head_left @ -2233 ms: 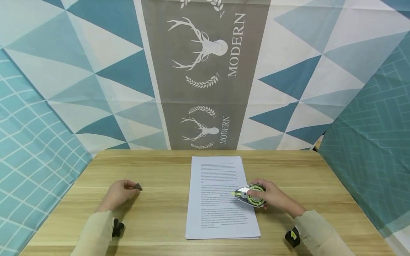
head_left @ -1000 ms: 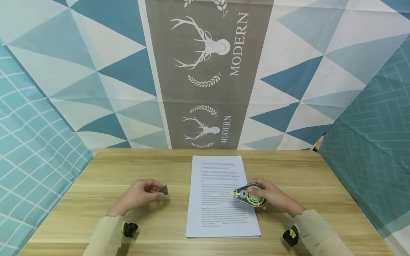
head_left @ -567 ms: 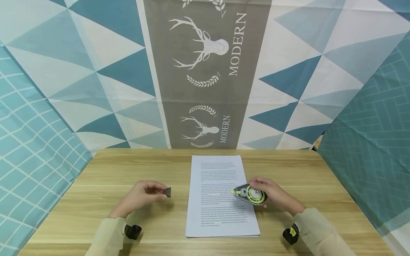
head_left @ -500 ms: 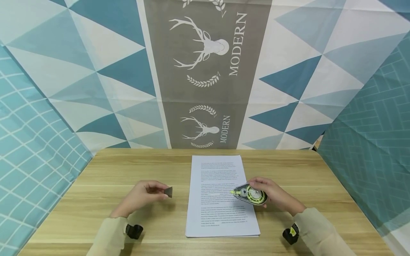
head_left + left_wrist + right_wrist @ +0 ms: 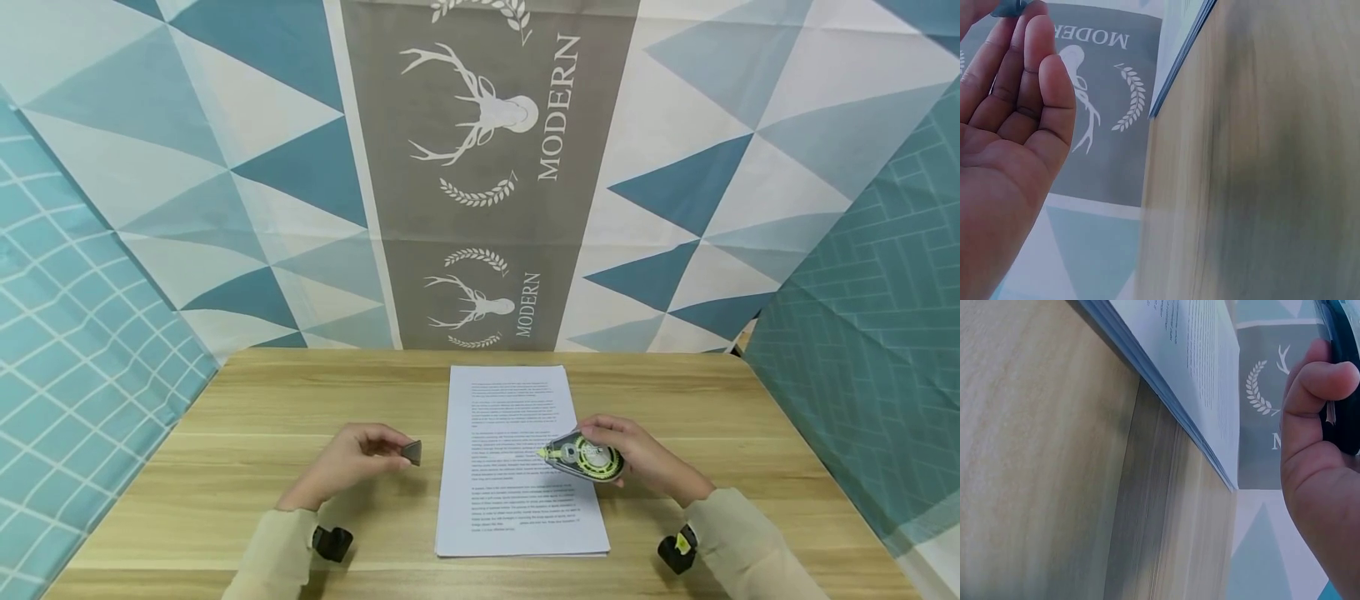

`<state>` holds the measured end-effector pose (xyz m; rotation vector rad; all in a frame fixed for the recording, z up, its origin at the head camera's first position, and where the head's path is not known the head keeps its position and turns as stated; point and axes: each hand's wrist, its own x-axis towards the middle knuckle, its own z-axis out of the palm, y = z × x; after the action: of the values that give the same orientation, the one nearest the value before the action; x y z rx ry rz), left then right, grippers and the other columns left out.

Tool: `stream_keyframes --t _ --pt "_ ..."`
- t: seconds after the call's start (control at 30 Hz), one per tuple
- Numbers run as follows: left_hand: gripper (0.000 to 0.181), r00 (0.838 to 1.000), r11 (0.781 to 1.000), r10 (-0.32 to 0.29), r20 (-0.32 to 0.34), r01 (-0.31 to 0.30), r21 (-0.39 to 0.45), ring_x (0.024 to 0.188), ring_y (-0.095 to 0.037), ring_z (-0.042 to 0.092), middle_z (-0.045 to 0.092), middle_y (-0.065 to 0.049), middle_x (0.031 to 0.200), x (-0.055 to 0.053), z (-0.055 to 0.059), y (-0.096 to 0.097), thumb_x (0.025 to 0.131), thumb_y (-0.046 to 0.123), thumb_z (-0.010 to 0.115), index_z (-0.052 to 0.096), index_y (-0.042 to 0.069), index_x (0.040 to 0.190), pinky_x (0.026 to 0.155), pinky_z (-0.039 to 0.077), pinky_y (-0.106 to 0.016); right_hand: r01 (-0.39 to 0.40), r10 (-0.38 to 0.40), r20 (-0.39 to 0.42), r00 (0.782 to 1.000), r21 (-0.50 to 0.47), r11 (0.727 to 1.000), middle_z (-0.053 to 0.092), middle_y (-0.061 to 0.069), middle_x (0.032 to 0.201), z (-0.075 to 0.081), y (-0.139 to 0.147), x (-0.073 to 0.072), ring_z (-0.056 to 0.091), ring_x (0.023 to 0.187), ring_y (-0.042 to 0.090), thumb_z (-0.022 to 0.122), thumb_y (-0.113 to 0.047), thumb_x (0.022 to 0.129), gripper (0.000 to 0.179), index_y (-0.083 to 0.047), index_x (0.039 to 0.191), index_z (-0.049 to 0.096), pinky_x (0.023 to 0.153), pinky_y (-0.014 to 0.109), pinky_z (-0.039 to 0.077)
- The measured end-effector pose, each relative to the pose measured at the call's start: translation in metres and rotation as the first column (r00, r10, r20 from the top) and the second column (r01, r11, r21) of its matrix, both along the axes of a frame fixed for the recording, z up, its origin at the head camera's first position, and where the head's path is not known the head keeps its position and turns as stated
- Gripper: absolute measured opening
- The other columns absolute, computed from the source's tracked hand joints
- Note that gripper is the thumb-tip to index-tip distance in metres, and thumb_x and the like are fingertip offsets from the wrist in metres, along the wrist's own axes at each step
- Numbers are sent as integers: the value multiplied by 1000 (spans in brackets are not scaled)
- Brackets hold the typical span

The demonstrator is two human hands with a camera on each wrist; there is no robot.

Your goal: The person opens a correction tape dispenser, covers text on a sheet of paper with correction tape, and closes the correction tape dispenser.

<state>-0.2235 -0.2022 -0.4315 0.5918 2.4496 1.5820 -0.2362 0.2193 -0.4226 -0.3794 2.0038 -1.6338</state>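
In the head view my left hand [image 5: 356, 461] pinches a small dark grey wedge-shaped piece [image 5: 411, 452] between thumb and fingers, just left of the paper stack [image 5: 517, 533]. Only a corner of that piece [image 5: 1010, 7] shows at the top of the left wrist view. My right hand [image 5: 637, 454] grips a correction tape [image 5: 585, 457] with a clear-and-black body and a yellow-green wheel. Its yellow-green tip points left over the printed top sheet. From the right wrist view, the fingers curl under the correction tape's dark edge [image 5: 1346, 415], and the hand is raised above the table.
The stack of printed sheets lies in the middle of the wooden table [image 5: 262, 400]. A patterned cloth [image 5: 480, 167] hangs behind the table's far edge, with teal cloth on both sides. Black wrist cameras [image 5: 332, 543] sit on both wrists.
My left hand has moved right with the grey piece, from the left part of the table to near the paper's left edge. The right hand has tilted the correction tape slightly and otherwise stays in place.
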Motion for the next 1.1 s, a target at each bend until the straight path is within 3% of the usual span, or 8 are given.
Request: stream_keyframes --t 0.7,0.93,1.1 --pt "25 999 999 -35 11 34 19 76 -8 59 66 -15 94 -1 -1 13 79 14 74 68 2 100 69 52 -22 34 -34 6 999 -15 999 61 3 96 -6 -8 -2 55 63 7 45 -34 97 48 5 125 46 45 18 42" --pt "26 999 999 -33 26 33 1 77 -9 60 67 -6 93 -3 -7 17 78 21 75 68 7 99 71 52 -23 29 -29 3 1000 -26 999 61 3 94 -5 -11 -2 54 61 6 44 -33 98 46 6 122 47 44 17 42" --pt "27 999 999 -50 13 50 5 77 -9 60 68 -12 94 -6 -8 25 78 21 75 68 4 99 71 52 -22 46 -46 5 999 -12 999 61 3 93 -5 -14 -3 54 62 7 46 -34 97 46 5 122 49 44 18 41"
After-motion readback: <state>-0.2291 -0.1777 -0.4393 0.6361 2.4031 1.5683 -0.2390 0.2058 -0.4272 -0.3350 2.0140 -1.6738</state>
